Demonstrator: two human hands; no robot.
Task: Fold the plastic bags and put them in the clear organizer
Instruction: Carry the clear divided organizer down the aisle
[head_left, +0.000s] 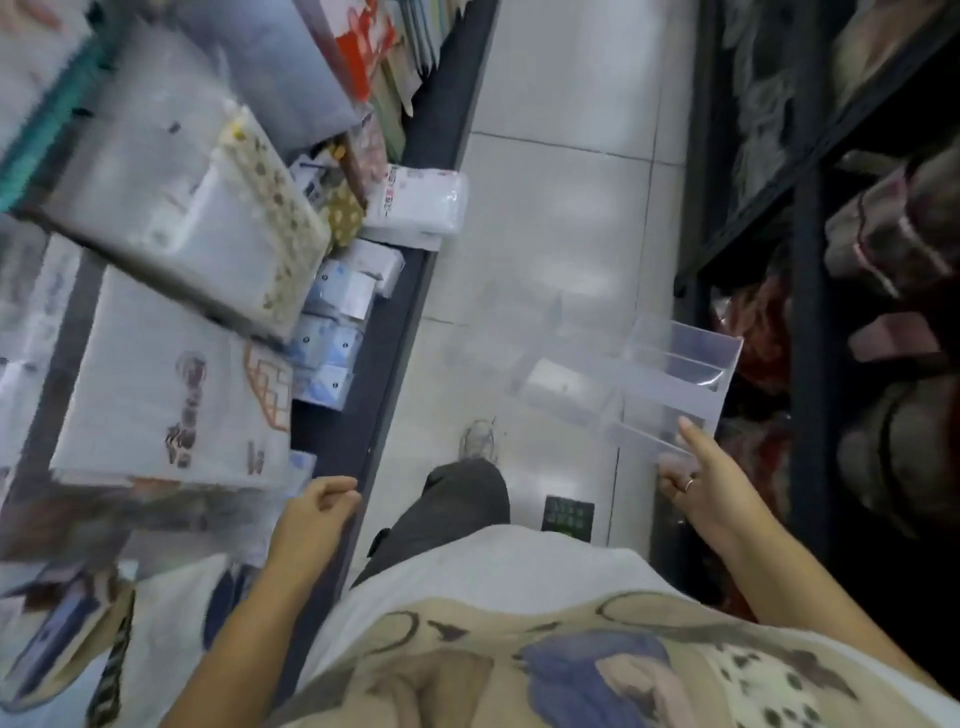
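My right hand (696, 480) grips the near edge of a clear organizer (670, 379) with several compartments, holding it out above the tiled floor at the right. A folded pale plastic bag (558, 384) lies in its left compartment. My left hand (322, 506) hangs with fingers loosely curled, holding nothing, at the edge of the dark counter (374, 364) on the left. Stacks of plastic bags and packaged goods (171, 374) cover that counter.
A dark metal shelf rack (810, 312) with bundled goods stands at the right. White floor tiles (561, 208) run down the narrow aisle between it and the counter. My leg and shoe (478, 441) are below me; a small dark printed object (566, 514) lies on the floor.
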